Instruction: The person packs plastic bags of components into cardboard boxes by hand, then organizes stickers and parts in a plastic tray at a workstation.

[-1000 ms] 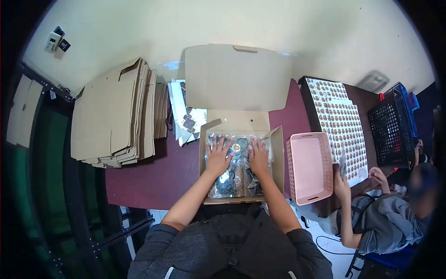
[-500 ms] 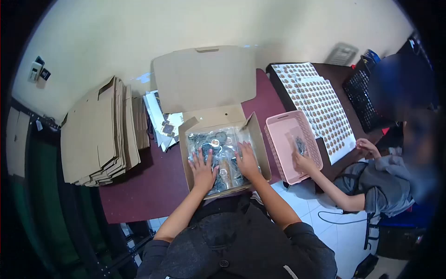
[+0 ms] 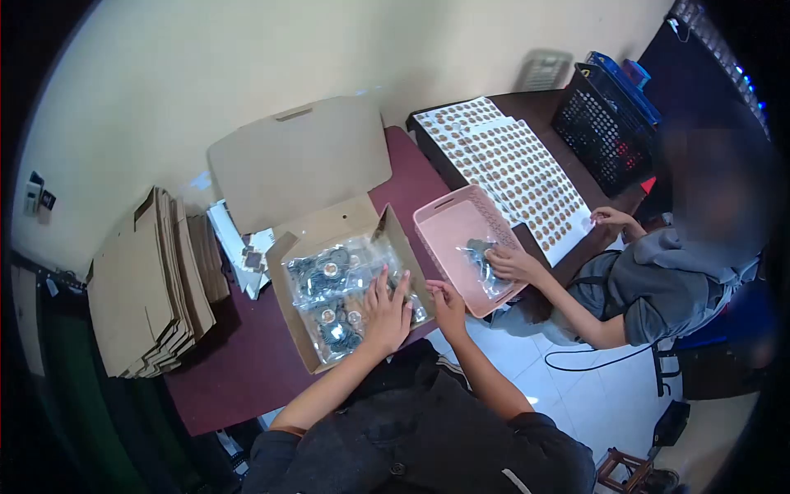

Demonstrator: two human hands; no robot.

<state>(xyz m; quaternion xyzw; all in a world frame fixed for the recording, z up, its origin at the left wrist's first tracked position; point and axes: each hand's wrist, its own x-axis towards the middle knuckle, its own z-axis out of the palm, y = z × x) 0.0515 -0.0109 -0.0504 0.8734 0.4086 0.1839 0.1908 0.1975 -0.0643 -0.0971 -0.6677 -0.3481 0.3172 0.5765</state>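
An open cardboard box (image 3: 288, 325) holds several clear plastic packets (image 3: 332, 270) with dark coiled contents and round stickers. My left hand (image 3: 387, 317) lies on the packets at the right side of the box, fingers spread. Just beyond the box's right wall is my right hand (image 3: 449, 311), raised off the packets with its fingers loosely bent; I see nothing held in it. Close by on the right stands a pink plastic basket (image 3: 444, 239). Inside it, a co-worker's hand (image 3: 514, 265) touches another clear packet (image 3: 485, 267).
Folded cardboard boxes (image 3: 136, 288) are stacked at left, beside papers (image 3: 234, 247). Sheets of round stickers (image 3: 527, 177) lie on a dark table at right, with a black crate (image 3: 601, 132) behind. The co-worker (image 3: 642, 280) sits close on my right.
My right hand has left the packets and moved right, past the box wall. My left hand has slid to the right over the packets. The view has turned to the right.
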